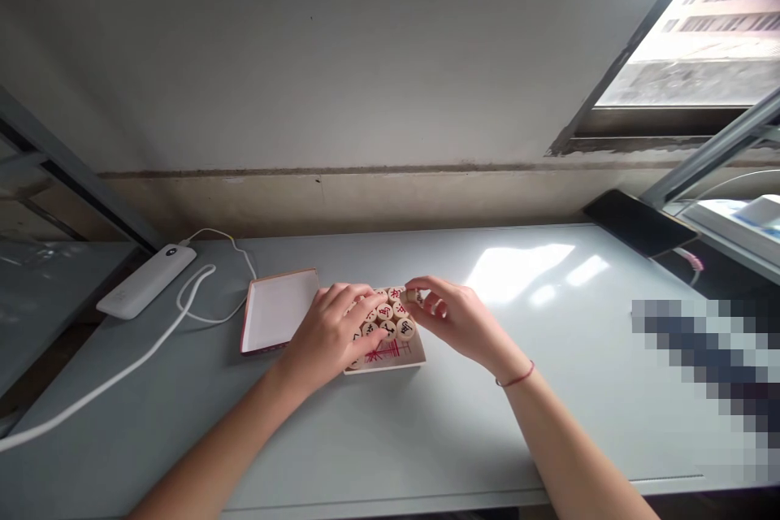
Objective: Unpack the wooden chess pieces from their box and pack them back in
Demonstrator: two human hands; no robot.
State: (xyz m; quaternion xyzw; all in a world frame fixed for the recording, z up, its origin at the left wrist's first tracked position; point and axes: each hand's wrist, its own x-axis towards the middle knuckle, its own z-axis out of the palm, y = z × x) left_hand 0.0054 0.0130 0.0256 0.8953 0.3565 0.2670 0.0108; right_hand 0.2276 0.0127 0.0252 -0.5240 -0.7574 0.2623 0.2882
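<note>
Round wooden Chinese chess pieces (405,329) with red and black characters lie in rows inside a shallow box (415,355). Red lines are printed on the bare strip of its floor near the front. My left hand (334,327) rests over the box's left side, fingers spread across the pieces and hiding several of them. At the back right corner of the box, my right hand (448,309) pinches one xiangqi piece (412,296) between thumb and fingers, tilted on its edge. Left of the box, the open box lid (279,310) lies with its white inside up.
A white power bank (146,280) with a white cable (131,366) lies at the left of the grey desk (378,447). A dark flat device (637,221) leans at the back right by the metal frame. Sunlight falls on the desk behind my right hand.
</note>
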